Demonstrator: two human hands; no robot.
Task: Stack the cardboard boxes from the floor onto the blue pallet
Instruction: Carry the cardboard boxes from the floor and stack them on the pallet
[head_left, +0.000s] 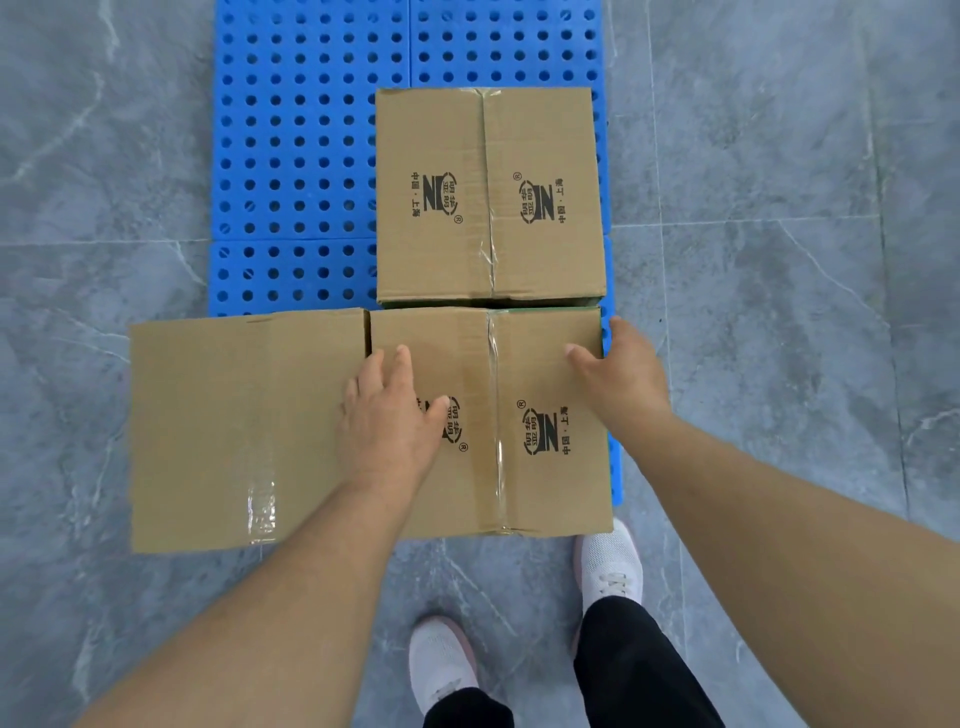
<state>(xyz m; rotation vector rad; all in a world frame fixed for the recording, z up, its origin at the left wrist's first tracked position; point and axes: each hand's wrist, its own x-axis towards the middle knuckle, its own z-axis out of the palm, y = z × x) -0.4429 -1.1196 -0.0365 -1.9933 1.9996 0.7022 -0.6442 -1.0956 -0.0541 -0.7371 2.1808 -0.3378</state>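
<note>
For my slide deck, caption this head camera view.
Both hands, left hand and right hand, on a printed box beside two others over the blue pallet.
</note>
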